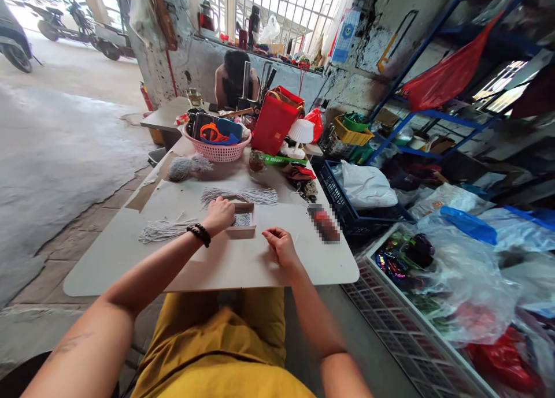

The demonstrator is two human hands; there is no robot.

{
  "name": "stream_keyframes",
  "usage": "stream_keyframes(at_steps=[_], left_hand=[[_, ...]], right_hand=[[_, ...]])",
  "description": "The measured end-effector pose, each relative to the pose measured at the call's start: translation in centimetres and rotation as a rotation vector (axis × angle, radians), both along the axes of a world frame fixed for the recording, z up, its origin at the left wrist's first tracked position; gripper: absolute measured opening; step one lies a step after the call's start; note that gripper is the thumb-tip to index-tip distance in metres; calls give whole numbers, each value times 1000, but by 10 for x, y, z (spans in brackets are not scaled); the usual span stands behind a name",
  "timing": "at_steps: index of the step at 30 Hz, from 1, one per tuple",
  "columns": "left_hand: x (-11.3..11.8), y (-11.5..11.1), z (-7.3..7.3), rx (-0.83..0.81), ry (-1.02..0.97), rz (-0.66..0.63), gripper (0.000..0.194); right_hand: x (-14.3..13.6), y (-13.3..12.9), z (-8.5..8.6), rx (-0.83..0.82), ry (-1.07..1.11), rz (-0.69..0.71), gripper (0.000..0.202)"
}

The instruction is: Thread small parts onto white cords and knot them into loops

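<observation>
Two hands rested on the desk [208, 271]: the right hand [281, 246] lay nearest, its grip pinched together on a thin thread; the left hand [219, 214] curled over a small shallow box [243, 220], below grey string bundles [240, 196].

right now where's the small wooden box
In the head view, the small wooden box sits mid-table under the left hand, just below a grey string bundle.

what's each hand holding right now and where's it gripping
The left hand rests on the small tray's left edge; a real grip cannot be told. The right hand pinches something too small to identify.
</observation>
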State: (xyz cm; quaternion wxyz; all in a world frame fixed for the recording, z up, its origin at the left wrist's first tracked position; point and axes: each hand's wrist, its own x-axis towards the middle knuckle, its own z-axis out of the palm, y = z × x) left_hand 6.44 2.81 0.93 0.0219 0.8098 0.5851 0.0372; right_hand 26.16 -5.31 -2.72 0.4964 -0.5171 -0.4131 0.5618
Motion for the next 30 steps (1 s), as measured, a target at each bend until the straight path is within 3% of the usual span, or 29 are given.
stream_keyframes(at_steps=[13, 18, 26, 30], left_hand=[[1, -1, -5, 41, -147, -81, 18], [1, -8, -6, -23, -543, -82, 16], [7, -28, -18, -193, -1208, 135, 21], [6, -35, -17, -222, -1373, 196, 29]], right_hand=[[2, 1, -1, -94, 89, -60, 38], [-8, 0, 5, -63, 87, -78, 33], [-40, 11, 20, -11, 28, -115, 29], [-49, 13, 18, -9, 25, -144, 27]])
